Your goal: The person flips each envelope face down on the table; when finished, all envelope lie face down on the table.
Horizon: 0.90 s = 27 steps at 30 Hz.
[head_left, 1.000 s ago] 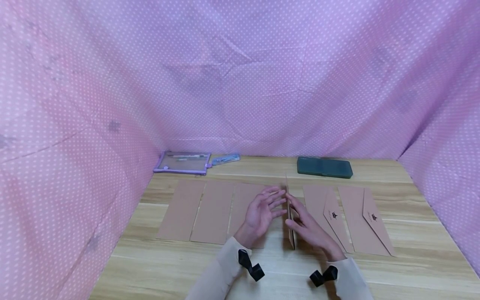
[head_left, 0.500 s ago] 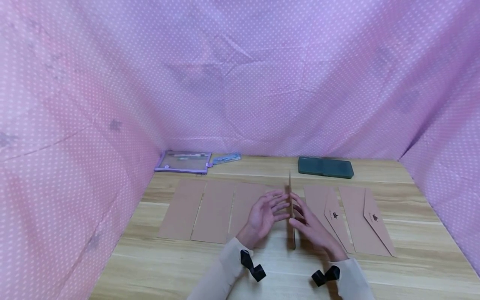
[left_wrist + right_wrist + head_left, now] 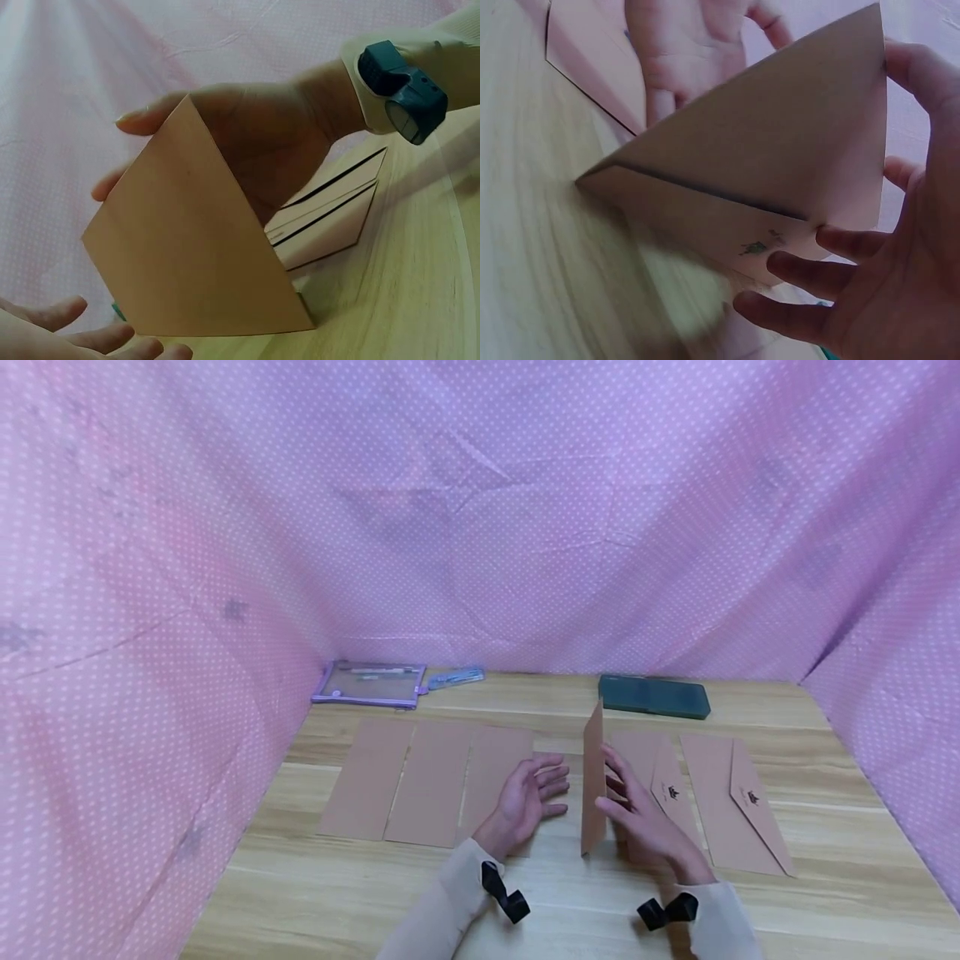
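Note:
A kraft paper envelope (image 3: 594, 781) stands on its edge on the table, tilted slightly to the right. Its plain face (image 3: 195, 225) shows in the left wrist view. The flap (image 3: 742, 225) with a small crown print shows in the right wrist view. My right hand (image 3: 647, 822) supports the envelope from the flap side, digits spread and loosely bent along it. No digit shows on the plain face. My left hand (image 3: 521, 802) hovers to the left, palm facing the envelope, fingers relaxed and apart from it.
Several plain brown envelopes (image 3: 367, 781) lie in a row on the left. Two flap-up envelopes (image 3: 738, 802) lie on the right. At the back are a purple mesh pencil pouch (image 3: 371, 685), a small blue item (image 3: 456, 677) and a dark green case (image 3: 654, 696). Pink dotted cloth encloses the table.
The envelope has moved right and turned from edge-on, so its plain face shows. My right hand has shifted right with it. My left hand has come away from it.

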Available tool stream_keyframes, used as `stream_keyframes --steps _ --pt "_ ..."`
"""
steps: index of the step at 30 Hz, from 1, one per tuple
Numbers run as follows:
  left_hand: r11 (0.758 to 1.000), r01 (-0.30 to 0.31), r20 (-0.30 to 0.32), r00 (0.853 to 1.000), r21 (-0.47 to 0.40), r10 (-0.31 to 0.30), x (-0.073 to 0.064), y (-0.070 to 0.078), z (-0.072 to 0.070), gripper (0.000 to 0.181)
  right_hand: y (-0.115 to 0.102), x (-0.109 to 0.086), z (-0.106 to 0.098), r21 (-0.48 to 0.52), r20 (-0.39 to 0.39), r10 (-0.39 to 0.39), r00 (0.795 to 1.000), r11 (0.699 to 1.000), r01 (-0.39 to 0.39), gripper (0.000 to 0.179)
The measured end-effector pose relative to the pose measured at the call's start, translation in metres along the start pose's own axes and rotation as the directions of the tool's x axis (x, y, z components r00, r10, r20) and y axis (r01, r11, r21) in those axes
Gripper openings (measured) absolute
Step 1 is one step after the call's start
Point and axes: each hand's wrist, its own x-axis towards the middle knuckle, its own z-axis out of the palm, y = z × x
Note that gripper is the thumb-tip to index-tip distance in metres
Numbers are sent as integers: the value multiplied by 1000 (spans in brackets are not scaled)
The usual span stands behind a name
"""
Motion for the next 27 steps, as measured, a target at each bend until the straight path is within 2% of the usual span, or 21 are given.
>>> stream_keyframes --steps 7,13,18,21,27 --pt "1000 25 -13 1000 -5 -25 1 -6 -2 54 1 -3 -9 -34 -36 34 999 999 -35 73" --pt "1000 20 -1 1000 -24 -20 3 -7 -5 55 3 -5 -11 -52 -47 90 995 994 -92 65" --pt "999 21 -4 1000 -29 -21 3 -8 -6 53 1 -5 -14 -69 -58 142 988 987 -146 69" --pt "999 20 -10 1000 -28 -21 4 -9 -6 53 0 -4 -15 -105 -76 148 986 982 -156 71" --pt "1000 -2 -17 1000 0 2 3 -11 -5 45 2 -2 -16 -76 -116 184 976 978 -193 70"
